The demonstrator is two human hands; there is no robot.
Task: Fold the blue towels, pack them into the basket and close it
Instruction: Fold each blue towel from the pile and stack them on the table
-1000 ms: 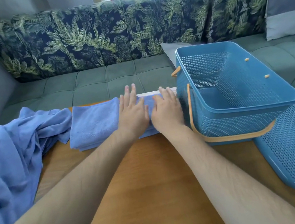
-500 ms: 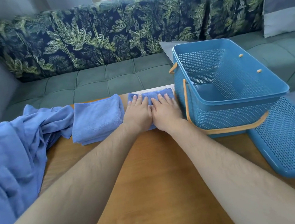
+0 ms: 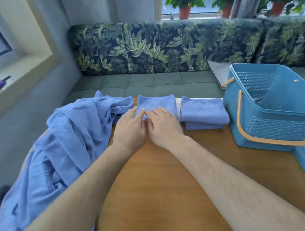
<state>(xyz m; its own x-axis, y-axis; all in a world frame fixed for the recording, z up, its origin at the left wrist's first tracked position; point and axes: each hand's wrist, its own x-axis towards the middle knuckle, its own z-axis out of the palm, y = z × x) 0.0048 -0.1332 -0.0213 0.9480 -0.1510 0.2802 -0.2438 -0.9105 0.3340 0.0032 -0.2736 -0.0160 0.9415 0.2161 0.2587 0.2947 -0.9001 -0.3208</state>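
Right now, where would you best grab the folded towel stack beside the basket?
Probably its near edge, from the person's side. The folded towel stack lies flat on the table, basket close on its right, another folded towel on its left, so the front is freest. Fingers underneath, thumb on top keeps the layers together.

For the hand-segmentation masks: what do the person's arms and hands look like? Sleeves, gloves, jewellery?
The left hand and right hand are bare: no gloves, rings or watch visible. The left forearm and right forearm are bare too, with visible hair. No sleeve, band or marking shows anywhere down to the frame's bottom edge.
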